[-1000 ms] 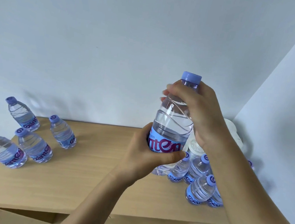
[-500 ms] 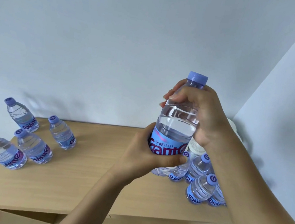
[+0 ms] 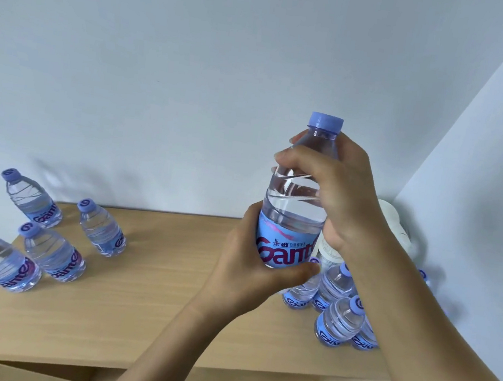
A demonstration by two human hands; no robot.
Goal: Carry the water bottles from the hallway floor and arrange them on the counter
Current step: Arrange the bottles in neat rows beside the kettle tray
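The fingers of the right hand curl round the shoulder of the held water bottle, just below its cap; the left hand wraps the labelled lower body, thumb across the front. Both hands are clenched on this one bottle, which hangs upright above the counter, not touching it.

The step in hand looks like setting it down. To do that well, I would keep it vertical, lower it onto bare wood between the two groups, and let the base seat flat before loosening either grip, the upper hand last.

The bottle is clear thin plastic with swirled ribs on the shoulder, a glossy blue label with magenta lettering, and a ridged lilac cap; such walls likely dent under a hard squeeze. Four like bottles stand at the left, loosely spaced, and a tighter cluster stands at the right beside a white object in the corner. The counter is pale matt wood grain against a smooth plain wall.
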